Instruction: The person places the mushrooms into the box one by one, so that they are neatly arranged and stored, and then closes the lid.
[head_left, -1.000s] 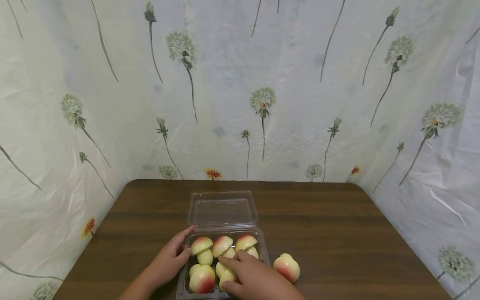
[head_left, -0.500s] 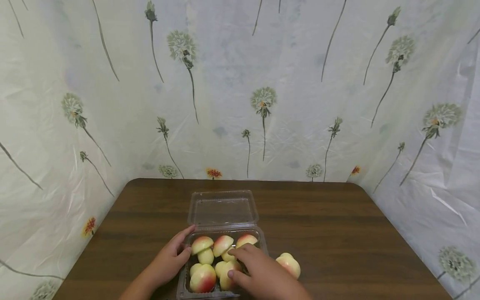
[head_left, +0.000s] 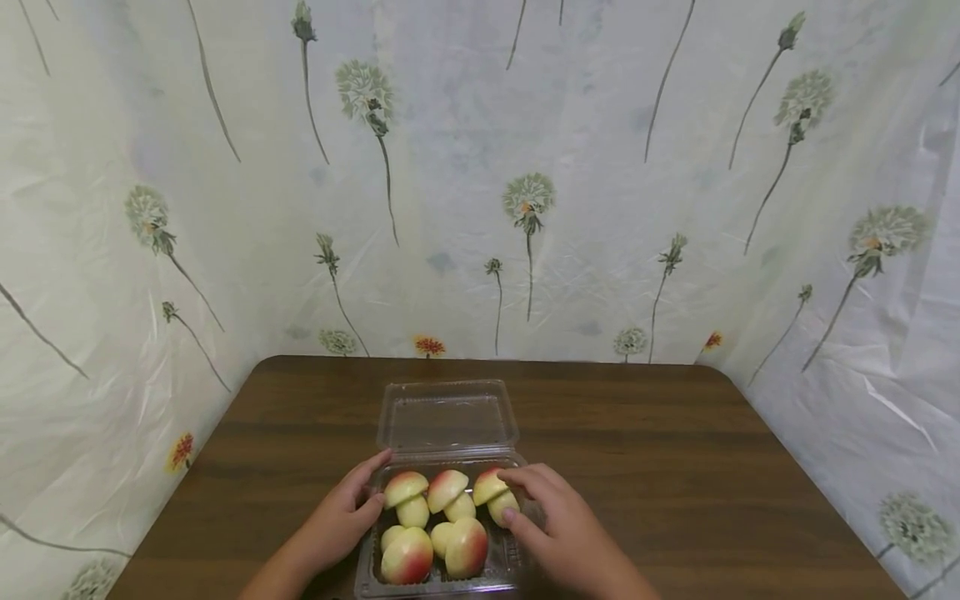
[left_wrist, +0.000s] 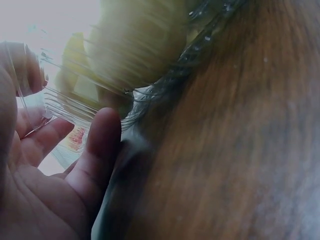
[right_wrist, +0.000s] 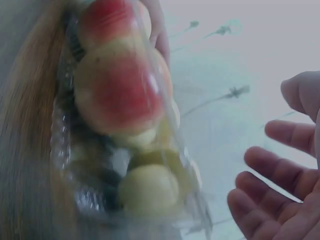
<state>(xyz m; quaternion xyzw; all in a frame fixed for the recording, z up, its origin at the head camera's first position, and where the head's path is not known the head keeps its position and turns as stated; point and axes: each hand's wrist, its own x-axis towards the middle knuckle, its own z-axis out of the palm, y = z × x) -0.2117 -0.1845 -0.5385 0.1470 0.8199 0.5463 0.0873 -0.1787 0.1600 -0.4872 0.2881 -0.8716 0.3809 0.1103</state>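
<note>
A clear plastic clamshell box (head_left: 362, 575) holds several yellow-and-red mushroom-shaped pieces; one mushroom (head_left: 406, 556) lies front left, another (head_left: 466, 547) beside it. My left hand (head_left: 339, 518) rests against the box's left side, thumb and fingers spread along the wall; the left wrist view shows the thumb (left_wrist: 102, 145) touching ribbed plastic. Over the right rim hovers my right hand (head_left: 562, 521), fingertips beside the back-right mushroom (head_left: 492, 493). In the right wrist view its fingers (right_wrist: 270, 172) are spread and hold nothing. The loose mushroom right of the box is hidden behind this hand.
The box's lid (head_left: 448, 415) lies folded back, away from me. Under it is a dark brown wooden table (head_left: 637, 442), with a dandelion-patterned curtain (head_left: 450, 167) hanging behind and at both sides.
My right hand has let go of the front-middle mushroom, which now sits turned with its red cap to the right. The hand has moved right to the box's rim. The left hand stays.
</note>
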